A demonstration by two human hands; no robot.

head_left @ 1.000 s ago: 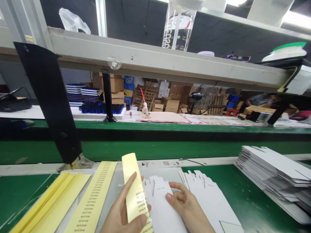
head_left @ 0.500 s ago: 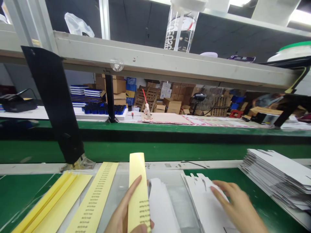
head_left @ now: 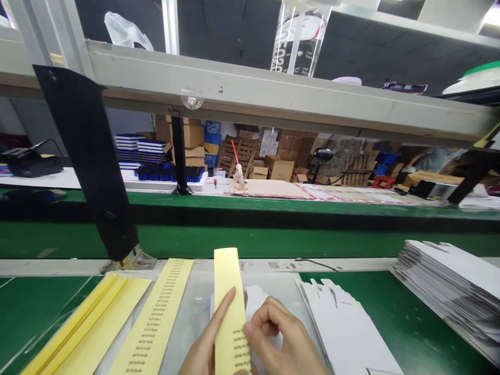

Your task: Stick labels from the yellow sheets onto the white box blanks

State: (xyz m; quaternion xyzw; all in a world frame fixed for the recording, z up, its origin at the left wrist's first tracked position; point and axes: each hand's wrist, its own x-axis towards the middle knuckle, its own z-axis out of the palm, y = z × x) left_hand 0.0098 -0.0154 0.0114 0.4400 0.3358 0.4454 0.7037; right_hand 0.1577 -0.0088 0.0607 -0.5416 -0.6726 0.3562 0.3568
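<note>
My left hand (head_left: 203, 346) grips a yellow label strip (head_left: 225, 291) printed with rows of small dark text, its index finger stretched along the front. At the strip's right edge, the thumb and bent fingers of my right hand (head_left: 287, 338) pinch together by the printed rows. A flat white carton (head_left: 255, 297) lies behind the strip, partly covered by both hands. To the right of my right hand is a pile of flat white cartons (head_left: 347, 328). Another printed label strip (head_left: 158, 312) lies on the left.
Folded yellow sheets (head_left: 91, 328) lie at the far left. A tall stack of flat cartons (head_left: 453, 297) stands at the right. A black-wrapped post (head_left: 88, 161) and an overhead shelf beam (head_left: 250, 86) stand before me. Beyond runs a green conveyor belt (head_left: 250, 242).
My right hand has left the white carton pile and moved left to the yellow strip's edge, where its fingers now pinch. My left hand keeps holding the strip.
</note>
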